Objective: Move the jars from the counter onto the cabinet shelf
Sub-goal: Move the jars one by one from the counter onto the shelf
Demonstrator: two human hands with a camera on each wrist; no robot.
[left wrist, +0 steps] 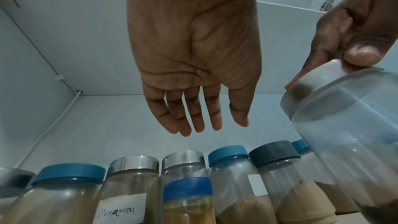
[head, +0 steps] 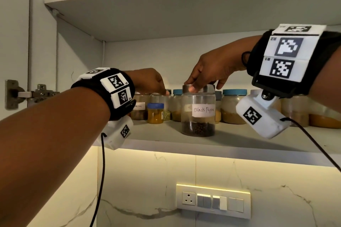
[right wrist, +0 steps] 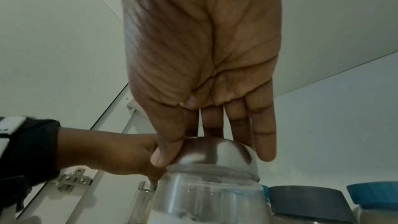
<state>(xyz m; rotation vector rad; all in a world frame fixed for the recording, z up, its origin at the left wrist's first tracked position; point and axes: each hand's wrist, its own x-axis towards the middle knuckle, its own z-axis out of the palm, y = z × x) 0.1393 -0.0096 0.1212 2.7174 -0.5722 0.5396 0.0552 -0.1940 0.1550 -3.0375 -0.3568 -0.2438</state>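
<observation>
A clear jar labelled "Black Pepper" (head: 198, 114) with a steel lid (right wrist: 215, 154) stands upright near the front of the cabinet shelf (head: 239, 140), peppercorns at its bottom. My right hand (head: 201, 86) grips its lid from above, thumb on the near side and fingers (right wrist: 263, 134) over the far side. In the left wrist view the same jar (left wrist: 353, 125) shows at the right. My left hand (left wrist: 206, 125) hovers to the left over the back row of jars, fingers straight and pointing down, holding nothing. Whether its fingertips (head: 165, 92) touch a lid I cannot tell.
Several spice jars line the back of the shelf, among them a small yellow jar with a blue lid (head: 155, 113), a "Cinnamon" jar (left wrist: 129, 193) and teal-lidded jars (head: 234, 107). An upper shelf (head: 166, 5) hangs close overhead. A door hinge (head: 36, 94) sits left; a switch panel (head: 213, 201) below.
</observation>
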